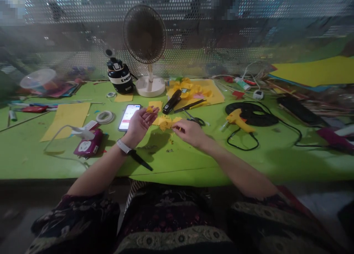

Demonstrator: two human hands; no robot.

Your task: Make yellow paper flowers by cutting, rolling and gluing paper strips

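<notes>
My left hand (141, 123) is turned palm up with its fingers curled, and a small yellow-orange paper piece (149, 109) sits at its fingertips. To its right, my right hand (190, 132) is closed in a pinch. A bit of yellow paper shows between those fingers, its shape too small to make out. Just beyond the right fingertips lies a heap of yellow paper scraps (165, 124), with crumbs scattered in front of it. Scissors (197, 120) lie behind the right hand, partly hidden. A lit phone (128, 117) rests beside the left hand.
A black stapler (172, 102) and a fan (151, 86) stand beyond the hands. A yellow glue gun (240, 120) with its cord lies to the right. On the left are a tape roll (105, 117), a purple power socket (89, 143) and a yellow sheet (66, 117).
</notes>
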